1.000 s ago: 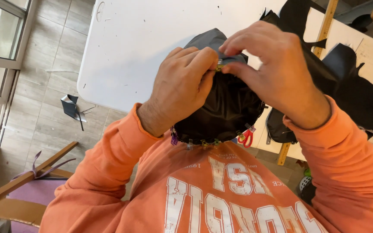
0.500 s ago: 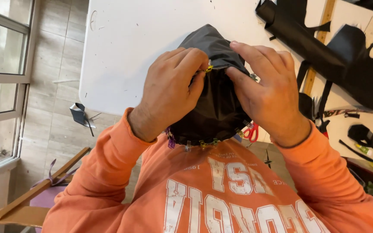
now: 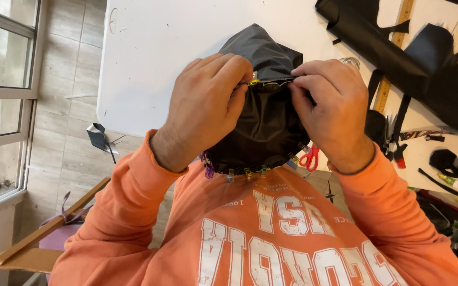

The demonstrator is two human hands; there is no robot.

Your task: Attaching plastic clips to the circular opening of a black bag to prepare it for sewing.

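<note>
A rounded piece of black fabric (image 3: 267,124) is held up in front of my chest, above the near edge of the white table (image 3: 149,58). Small coloured sewing clips (image 3: 247,172) line its lower rim. My left hand (image 3: 208,103) grips the fabric's upper left edge, fingers pinched by a yellow clip (image 3: 252,81). My right hand (image 3: 328,108) pinches the same folded edge from the right, the fingertips of both hands a short gap apart. Orange sleeves cover both forearms.
Black fabric offcuts (image 3: 436,79) and a wooden ruler (image 3: 393,53) lie on the table at the right. Red-handled scissors (image 3: 309,157) sit by my right wrist, with straps and small items (image 3: 451,169) further right. A wooden chair (image 3: 38,249) stands lower left on the tiled floor, windows at far left.
My hands have shifted slightly apart along the fabric's top edge, exposing the clip between them. The view has tilted, showing more of the table's right side.
</note>
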